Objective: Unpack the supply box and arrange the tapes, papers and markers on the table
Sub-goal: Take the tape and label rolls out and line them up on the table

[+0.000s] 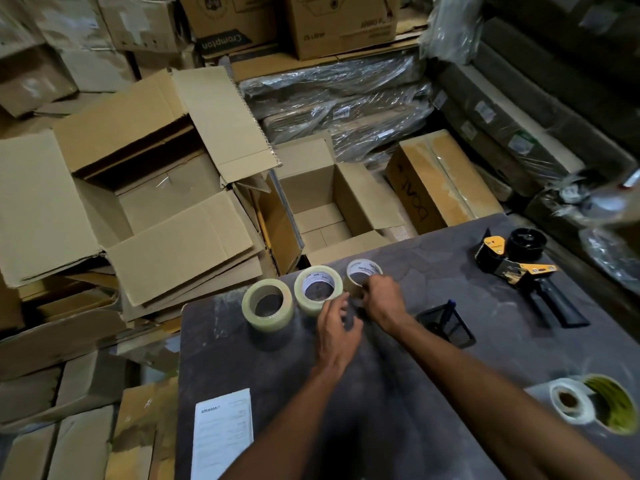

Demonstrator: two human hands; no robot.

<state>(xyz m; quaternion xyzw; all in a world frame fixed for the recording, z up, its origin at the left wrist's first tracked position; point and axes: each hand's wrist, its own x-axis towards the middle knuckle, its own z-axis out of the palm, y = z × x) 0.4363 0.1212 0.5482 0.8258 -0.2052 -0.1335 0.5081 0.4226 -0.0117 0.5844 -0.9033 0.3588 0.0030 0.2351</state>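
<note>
Two hands meet at the far edge of the table (pixel 398 393). Your right hand (pixel 384 299) has its fingers curled over the near rim of the third tape roll (pixel 363 275), gripping it where it stands on the tabletop. Your left hand (pixel 337 329) hovers just beside it, fingers loosely bent and holding nothing, close to the second tape roll (pixel 317 287). A first tape roll (pixel 268 304) stands left of that one, so the three form a row. Outward from the hands: a black mesh holder (pixel 445 327) with a blue marker (pixel 451 306) in it, a tape dispenser (pixel 519 268) to the right, a printed paper (pixel 221 431) at the near left edge, and a white roll (pixel 569 401) near right. The open supply box (pixel 332 209) sits beyond the table.
</note>
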